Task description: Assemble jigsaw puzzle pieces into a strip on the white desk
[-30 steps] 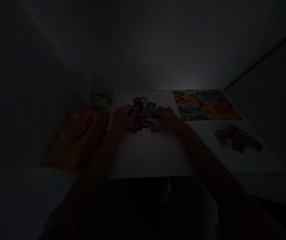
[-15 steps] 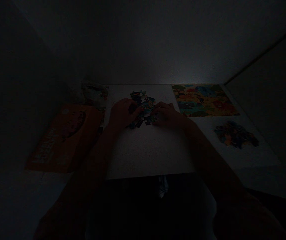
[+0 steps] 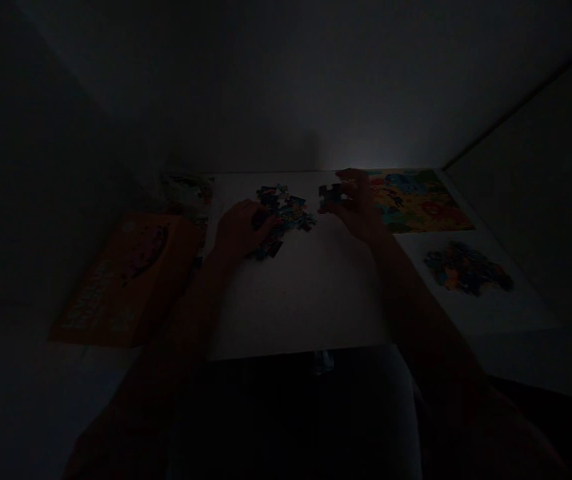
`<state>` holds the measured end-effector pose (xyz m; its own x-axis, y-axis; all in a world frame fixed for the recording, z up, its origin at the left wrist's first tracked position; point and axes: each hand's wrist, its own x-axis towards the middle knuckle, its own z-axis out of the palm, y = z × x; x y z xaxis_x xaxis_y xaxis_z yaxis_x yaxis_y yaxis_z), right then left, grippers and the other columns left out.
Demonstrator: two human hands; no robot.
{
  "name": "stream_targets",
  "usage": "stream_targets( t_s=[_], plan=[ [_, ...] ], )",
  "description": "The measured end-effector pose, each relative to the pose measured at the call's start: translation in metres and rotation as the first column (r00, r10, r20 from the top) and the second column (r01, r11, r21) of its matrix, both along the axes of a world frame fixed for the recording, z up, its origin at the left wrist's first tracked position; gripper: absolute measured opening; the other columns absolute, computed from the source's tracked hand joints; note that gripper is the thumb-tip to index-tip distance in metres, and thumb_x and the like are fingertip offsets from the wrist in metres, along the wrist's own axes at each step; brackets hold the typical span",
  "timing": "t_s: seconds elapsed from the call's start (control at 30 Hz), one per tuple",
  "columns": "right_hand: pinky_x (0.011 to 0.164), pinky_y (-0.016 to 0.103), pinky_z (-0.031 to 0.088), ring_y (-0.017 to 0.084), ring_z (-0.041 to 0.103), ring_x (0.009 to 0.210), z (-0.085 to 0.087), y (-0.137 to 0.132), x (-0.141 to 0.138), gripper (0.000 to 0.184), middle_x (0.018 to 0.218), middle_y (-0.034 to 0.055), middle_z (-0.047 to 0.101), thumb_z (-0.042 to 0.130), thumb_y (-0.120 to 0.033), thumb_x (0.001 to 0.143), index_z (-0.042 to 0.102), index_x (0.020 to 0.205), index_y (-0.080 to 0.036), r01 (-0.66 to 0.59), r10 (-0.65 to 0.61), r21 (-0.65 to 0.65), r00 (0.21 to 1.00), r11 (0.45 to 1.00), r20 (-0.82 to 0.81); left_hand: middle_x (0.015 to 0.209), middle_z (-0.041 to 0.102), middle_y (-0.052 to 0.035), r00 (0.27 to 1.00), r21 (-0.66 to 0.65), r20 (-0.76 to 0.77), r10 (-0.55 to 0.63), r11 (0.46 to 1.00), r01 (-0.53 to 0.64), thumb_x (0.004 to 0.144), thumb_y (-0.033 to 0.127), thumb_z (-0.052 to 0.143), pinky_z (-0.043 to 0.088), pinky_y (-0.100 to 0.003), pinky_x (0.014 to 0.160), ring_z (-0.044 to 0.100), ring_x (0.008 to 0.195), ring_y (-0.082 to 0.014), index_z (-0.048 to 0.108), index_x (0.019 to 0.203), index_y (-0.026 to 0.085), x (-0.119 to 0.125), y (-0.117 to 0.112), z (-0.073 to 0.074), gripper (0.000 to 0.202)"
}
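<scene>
A plain, pale wall (image 3: 276, 87) fills the upper part of the dim view, and against its foot lies a broad, flat, white surface (image 3: 296, 300). At the surface's left side is an orange box with pale lettering and a rounded, dark-edged picture (image 3: 116, 280); the wording is too dark to read. At the far right corner lies a rectangular, colourful printed sheet showing animals in a yellow and green landscape (image 3: 421, 200), partly covered by the person's right hand. Nearer the person, just below the sheet, sits a loose heap of multicoloured jigsaw pieces (image 3: 469, 269). A smaller, dark, multicoloured cluster of jigsaw pieces (image 3: 291, 213) lies left of the middle of the surface, towards the wall. The right hand (image 3: 361, 205) pinches a dark, knobbed puzzle piece (image 3: 329, 193) between thumb and fingers, right of the cluster and apart from it. The left hand (image 3: 240, 228) is curled at the cluster's left edge, thumb over the pieces; whether it grips one cannot be told.
</scene>
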<state>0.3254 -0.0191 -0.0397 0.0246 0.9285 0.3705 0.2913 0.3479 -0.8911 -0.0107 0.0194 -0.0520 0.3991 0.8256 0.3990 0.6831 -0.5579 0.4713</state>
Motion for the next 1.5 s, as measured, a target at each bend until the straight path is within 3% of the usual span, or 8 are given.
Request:
stream_targets(
  t_s=[0.23, 0.4, 0.5, 0.67, 0.87, 1.07, 1.2, 1.5],
  plan=[
    [0.097, 0.052, 0.077, 0.028, 0.082, 0.1, 0.014, 0.001, 0.017, 0.055, 0.113, 0.0057, 0.086, 0.104, -0.078, 0.087, 0.082, 0.112, -0.034, 0.054, -0.055, -0.048, 0.998, 0.997, -0.011, 0.121, 0.081, -0.0135, 1.0, 0.024, 0.014, -0.02, 1.0, 0.02, 0.115, 0.059, 0.083, 0.06, -0.047, 0.11, 0.076, 0.116, -0.0318, 0.084, 0.12, 0.023, -0.001, 0.003, -0.001, 0.036],
    [0.092, 0.048, 0.074, 0.028, 0.084, 0.094, 0.02, -0.013, 0.017, 0.049, 0.098, 0.0056, 0.089, 0.108, -0.072, 0.082, 0.087, 0.097, -0.03, -0.227, 0.278, -0.329, 0.954, 0.917, 0.114, 0.137, 0.08, -0.0163, 0.994, 0.049, -0.077, -0.08, 0.995, 0.084, 0.108, 0.057, 0.091, 0.057, -0.053, 0.12, 0.074, 0.135, -0.0376, 0.086, 0.137, 0.023, -0.002, 0.004, -0.003, 0.045],
    [0.087, 0.045, 0.07, 0.03, 0.085, 0.097, 0.021, -0.017, 0.014, 0.044, 0.103, 0.0063, 0.091, 0.103, -0.07, 0.086, 0.089, 0.1, -0.03, -0.274, 0.401, -0.435, 0.886, 0.858, 0.233, 0.152, 0.076, -0.0179, 0.987, 0.022, -0.142, -0.076, 0.997, 0.079, 0.099, 0.055, 0.101, 0.053, -0.058, 0.126, 0.07, 0.147, -0.0427, 0.086, 0.147, 0.025, -0.003, 0.002, -0.004, 0.058],
    [0.103, 0.054, 0.069, 0.037, 0.082, 0.115, 0.01, -0.013, 0.018, 0.041, 0.124, 0.0116, 0.087, 0.102, -0.064, 0.088, 0.091, 0.11, -0.031, -0.163, 0.286, -0.267, 0.798, 0.95, 0.531, 0.163, 0.075, -0.0175, 0.987, -0.011, -0.147, -0.059, 0.998, 0.058, 0.1, 0.048, 0.101, 0.049, -0.06, 0.132, 0.067, 0.157, -0.0428, 0.086, 0.153, 0.027, -0.003, -0.003, -0.002, 0.058],
    [0.114, 0.06, 0.063, 0.042, 0.08, 0.125, -0.01, -0.004, -0.003, 0.049, 0.142, 0.02, 0.082, 0.082, -0.056, 0.112, 0.084, 0.148, -0.024, 0.042, 0.013, -0.064, 0.733, 0.997, 0.68, 0.161, 0.079, -0.0159, 0.99, -0.024, -0.087, -0.108, 0.994, 0.106, 0.109, 0.045, 0.087, 0.053, -0.058, 0.133, 0.073, 0.153, -0.0385, 0.086, 0.152, 0.023, -0.006, 0.004, -0.003, 0.048],
    [0.134, 0.074, 0.046, 0.051, 0.059, 0.166, -0.023, -0.004, -0.038, 0.072, 0.19, 0.0187, 0.063, 0.065, -0.051, 0.122, 0.057, 0.191, -0.029, 0.011, -0.012, 0.007, 0.616, 1.0, 0.787, 0.176, 0.07, -0.0192, 0.996, -0.012, -0.082, 0.016, 1.0, -0.017, 0.103, 0.054, 0.095, 0.048, -0.061, 0.142, 0.067, 0.164, -0.0427, 0.079, 0.166, 0.024, -0.01, 0.01, -0.015, 0.071],
    [0.138, 0.073, 0.039, 0.05, 0.059, 0.168, -0.025, 0.0, -0.045, 0.065, 0.181, 0.0187, 0.072, 0.063, -0.049, 0.124, 0.063, 0.186, -0.028, -0.009, 0.003, 0.004, 0.631, 1.0, 0.776, 0.179, 0.067, -0.0195, 0.995, -0.025, -0.095, 0.035, 0.999, -0.037, 0.106, 0.056, 0.095, 0.045, -0.063, 0.142, 0.064, 0.166, -0.0431, 0.077, 0.17, 0.028, -0.01, 0.009, -0.016, 0.073],
    [0.128, 0.068, 0.047, 0.047, 0.075, 0.14, -0.024, 0.012, -0.024, 0.059, 0.151, 0.0179, 0.085, 0.086, -0.053, 0.113, 0.08, 0.167, -0.03, 0.038, -0.053, 0.036, 0.666, 0.999, 0.744, 0.187, 0.057, -0.021, 0.991, -0.066, -0.11, 0.077, 0.994, -0.085, 0.104, 0.056, 0.099, 0.038, -0.072, 0.146, 0.054, 0.176, -0.0476, 0.083, 0.16, 0.03, -0.009, 0.007, -0.011, 0.064]
  ],
)
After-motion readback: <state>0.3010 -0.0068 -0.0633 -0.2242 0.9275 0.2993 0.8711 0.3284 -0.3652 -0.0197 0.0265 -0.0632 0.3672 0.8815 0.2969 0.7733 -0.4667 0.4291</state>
